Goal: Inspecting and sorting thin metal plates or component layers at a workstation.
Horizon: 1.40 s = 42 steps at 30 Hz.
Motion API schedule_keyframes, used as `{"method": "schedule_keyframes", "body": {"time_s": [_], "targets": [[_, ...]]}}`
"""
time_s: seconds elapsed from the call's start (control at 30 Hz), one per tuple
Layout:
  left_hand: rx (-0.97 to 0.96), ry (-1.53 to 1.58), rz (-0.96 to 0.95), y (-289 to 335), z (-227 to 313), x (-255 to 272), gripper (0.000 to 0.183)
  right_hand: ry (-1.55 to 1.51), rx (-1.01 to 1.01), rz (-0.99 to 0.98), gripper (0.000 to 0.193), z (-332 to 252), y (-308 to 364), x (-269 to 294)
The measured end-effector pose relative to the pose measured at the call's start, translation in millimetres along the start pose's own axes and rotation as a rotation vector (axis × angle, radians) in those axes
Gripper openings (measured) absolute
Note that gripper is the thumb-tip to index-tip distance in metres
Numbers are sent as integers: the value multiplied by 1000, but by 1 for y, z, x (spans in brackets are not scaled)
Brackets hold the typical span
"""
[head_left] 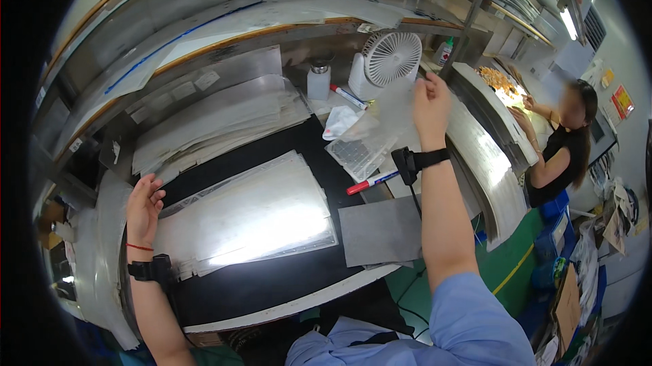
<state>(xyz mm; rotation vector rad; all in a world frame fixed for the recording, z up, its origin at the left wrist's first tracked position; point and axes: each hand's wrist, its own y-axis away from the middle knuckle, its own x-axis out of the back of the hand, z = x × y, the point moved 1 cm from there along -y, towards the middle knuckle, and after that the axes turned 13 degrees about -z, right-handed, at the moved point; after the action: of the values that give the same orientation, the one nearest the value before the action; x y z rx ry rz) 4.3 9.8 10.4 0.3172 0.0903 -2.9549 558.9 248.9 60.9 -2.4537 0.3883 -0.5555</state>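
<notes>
My left hand (145, 204) hovers by the left end of a stack of thin translucent sheets (248, 213). Its fingers are loosely bent and apart, with nothing seen in them. The stack lies on a black mat (265, 281), its top sheet glaring with reflected light. My right hand (432, 109) is raised at the right, fingers curled together. A clear film (394, 111) shows right beside it; whether the fingers grip it I cannot tell. Below that hand lie a red-capped marker (370, 183), a clear sheet with a printed pattern (361, 152) and a grey rectangular sheet (380, 231).
A white fan (390, 60), a pump bottle (318, 81), another marker (350, 97) and a crumpled white cloth (341, 121) stand or lie at the back. More sheets (227, 121) are piled behind the mat, under a shelf (272, 24). A co-worker (560, 135) works at the right.
</notes>
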Motion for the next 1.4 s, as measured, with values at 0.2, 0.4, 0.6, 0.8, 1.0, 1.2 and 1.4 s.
{"method": "schedule_keyframes", "body": {"time_s": [0.2,0.4,0.6,0.8,1.0,1.2,1.4], "targets": [[9,57,-109,9,13,-43,27,-587,274,-4,28,-53,13,-4],[107,22,-352,22,13,-110,37,-651,599,-147,37,-117,69,-27],[219,191,-717,43,-17,-141,66,-792,675,-350,58,-142,114,-55],[152,282,-559,35,-5,-142,58,-734,613,-446,59,-122,128,-75],[122,125,-433,33,0,-119,45,-421,722,-375,55,-124,133,-80],[74,63,-573,39,1,-130,63,156,1281,-424,21,-160,134,-59],[-58,230,-558,36,7,-113,95,60,1201,-1276,32,-177,160,-89]]}}
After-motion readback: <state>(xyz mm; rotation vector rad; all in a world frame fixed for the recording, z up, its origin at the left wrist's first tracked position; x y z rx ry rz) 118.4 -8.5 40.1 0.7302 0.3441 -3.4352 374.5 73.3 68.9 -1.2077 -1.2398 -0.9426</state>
